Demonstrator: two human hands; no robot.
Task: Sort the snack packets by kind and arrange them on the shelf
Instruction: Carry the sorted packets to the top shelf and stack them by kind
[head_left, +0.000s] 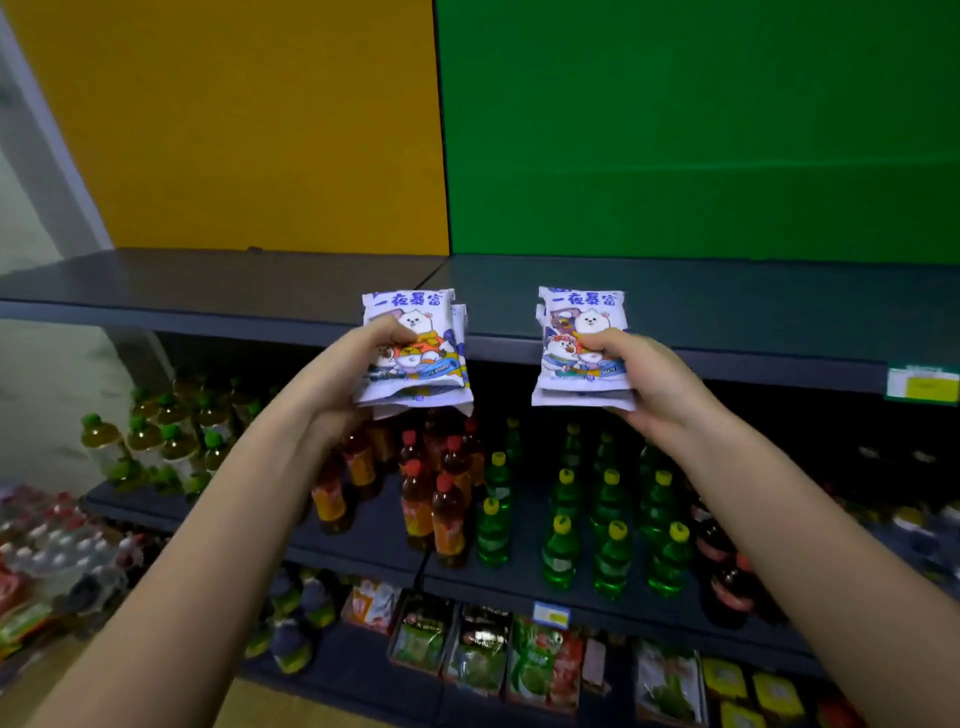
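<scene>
My left hand grips a small stack of white snack packets printed with cartoon animals and blue lettering. My right hand holds a second stack of the same white packets. Both stacks are upright, side by side with a gap between them, just in front of the front edge of the dark grey top shelf. The shelf surface behind them is bare. Thumbs press on the packet fronts; the fingers behind are hidden.
The shelf below holds green-capped tea bottles, red-capped orange drinks, yellow-capped green bottles and dark bottles. Bagged snacks fill the lowest shelf. A price tag hangs on the top shelf's edge at right. Yellow and green panels back the shelf.
</scene>
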